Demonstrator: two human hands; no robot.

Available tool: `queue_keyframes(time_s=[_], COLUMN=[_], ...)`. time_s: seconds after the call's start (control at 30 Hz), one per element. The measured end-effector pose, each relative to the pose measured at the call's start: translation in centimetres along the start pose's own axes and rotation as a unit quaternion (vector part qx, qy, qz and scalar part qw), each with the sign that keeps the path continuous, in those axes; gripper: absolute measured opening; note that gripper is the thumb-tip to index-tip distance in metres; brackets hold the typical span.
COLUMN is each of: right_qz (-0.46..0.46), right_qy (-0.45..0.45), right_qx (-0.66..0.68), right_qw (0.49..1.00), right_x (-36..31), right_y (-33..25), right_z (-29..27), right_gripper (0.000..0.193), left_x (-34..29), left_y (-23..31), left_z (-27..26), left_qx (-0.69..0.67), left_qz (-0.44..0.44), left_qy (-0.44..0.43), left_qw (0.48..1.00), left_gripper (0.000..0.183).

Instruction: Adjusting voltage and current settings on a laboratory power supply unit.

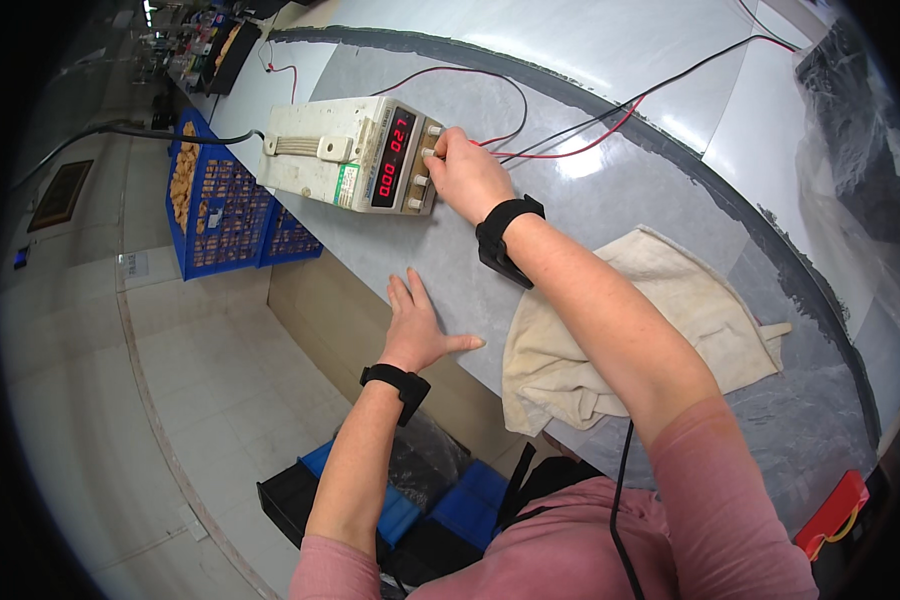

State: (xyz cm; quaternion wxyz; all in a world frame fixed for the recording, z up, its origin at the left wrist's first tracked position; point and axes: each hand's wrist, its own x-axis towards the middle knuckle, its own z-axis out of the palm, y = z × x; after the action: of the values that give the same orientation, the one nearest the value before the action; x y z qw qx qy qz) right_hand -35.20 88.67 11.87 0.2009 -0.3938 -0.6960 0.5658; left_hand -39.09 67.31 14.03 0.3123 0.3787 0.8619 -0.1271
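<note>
Nearer than and right of the supply, one cloth lies on the bench; nearer too, the left hand is splayed, empty. At the supply's front, the right hand pinches one knob of four visible. One supply stands on the bench, already lit; adjustment seems underway, what remains unclear. Left of it are two blue crates.
</note>
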Motion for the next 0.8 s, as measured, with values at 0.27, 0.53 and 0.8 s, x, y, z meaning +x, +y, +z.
queue_keyframes(time_s=[0.27,0.53,0.8], right_qz=[-0.003,-0.004,-0.006], right_qy=[-0.015,-0.006,-0.004], right_qx=[-0.011,-0.003,-0.003], right_qw=[1.000,1.000,1.000], right_x=[0.43,0.43,0.51], right_y=[0.13,0.15,0.21], right_z=[-0.16,0.02,0.04], right_gripper=[0.021,0.021,0.022], left_x=[-0.15,0.01,0.03], left_y=[0.35,-0.03,0.12], left_z=[-0.19,0.09,-0.09], left_qx=[0.013,0.000,-0.002], left_qz=[-0.010,-0.006,-0.008], left_qy=[-0.005,-0.002,-0.004], left_qw=[1.000,1.000,1.000], left_gripper=[0.154,0.157,0.157])
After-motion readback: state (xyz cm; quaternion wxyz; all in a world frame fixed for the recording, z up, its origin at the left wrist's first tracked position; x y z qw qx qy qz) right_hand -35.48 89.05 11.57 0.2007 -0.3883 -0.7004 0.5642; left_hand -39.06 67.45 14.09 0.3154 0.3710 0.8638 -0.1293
